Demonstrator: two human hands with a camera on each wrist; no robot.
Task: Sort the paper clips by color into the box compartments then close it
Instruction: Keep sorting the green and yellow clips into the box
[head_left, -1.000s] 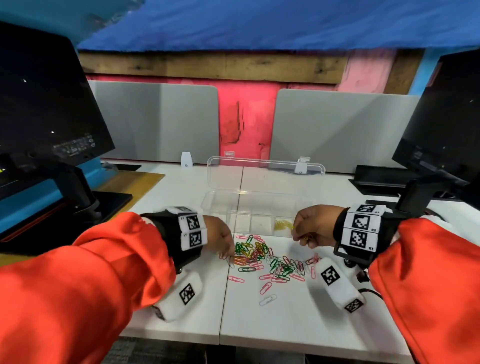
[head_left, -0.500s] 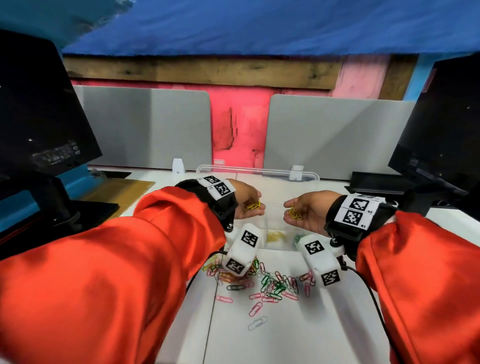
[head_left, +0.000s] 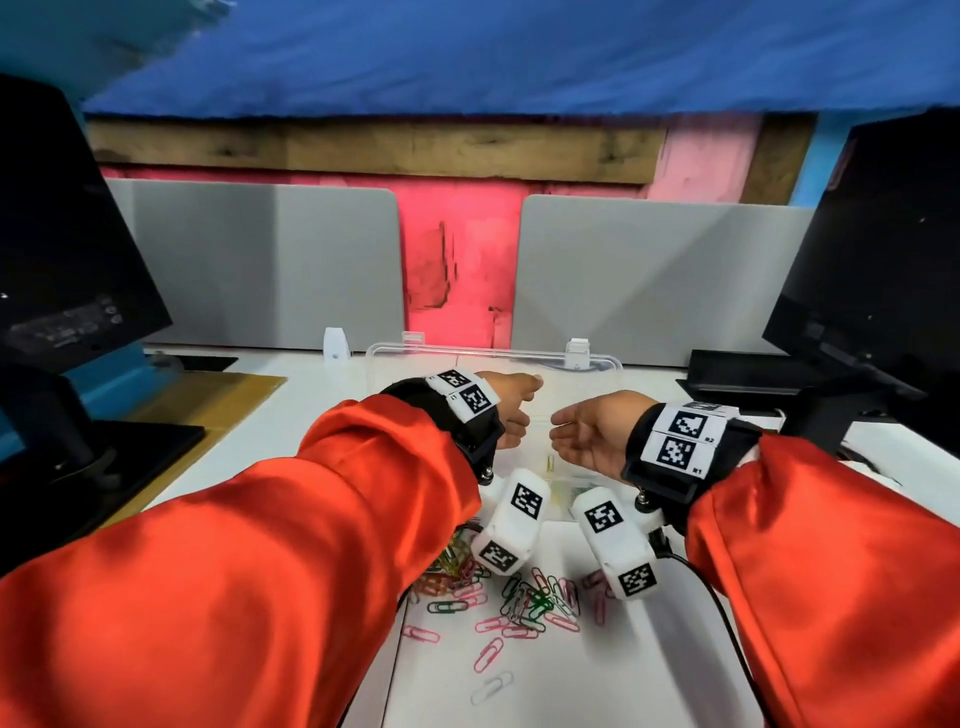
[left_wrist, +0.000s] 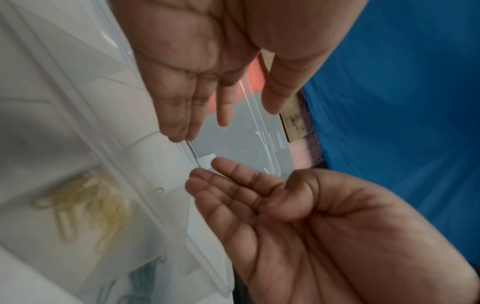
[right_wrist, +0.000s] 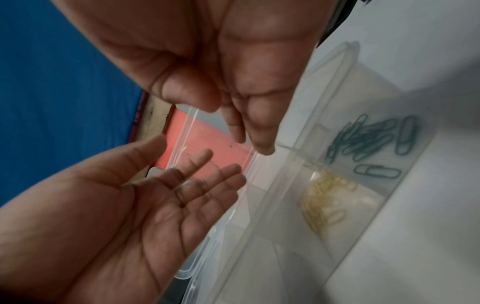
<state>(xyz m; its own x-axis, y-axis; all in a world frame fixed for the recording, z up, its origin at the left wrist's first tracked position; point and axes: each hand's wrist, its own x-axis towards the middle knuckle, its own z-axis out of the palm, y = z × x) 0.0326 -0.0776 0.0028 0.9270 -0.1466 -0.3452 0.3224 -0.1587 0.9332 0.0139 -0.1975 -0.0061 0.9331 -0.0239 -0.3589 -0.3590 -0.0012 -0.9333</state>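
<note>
With yellow clips (right_wrist: 324, 197) and green clips (right_wrist: 371, 139) in adjoining compartments of the open clear box (head_left: 597, 364) at mid-frame, both the left hand (head_left: 506, 410) and right hand (head_left: 592, 436) hover spread and empty above it, while the mixed pile (head_left: 519, 597) below awaits sorting.

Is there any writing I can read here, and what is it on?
"R2": right wristband, beside the upper square code.
"R1": same band, beside the lower code.
Left wristband: a small mark, too small to read.
Left monitor: pale label text, too blurred to read.
Paper clips and box: none.
</note>
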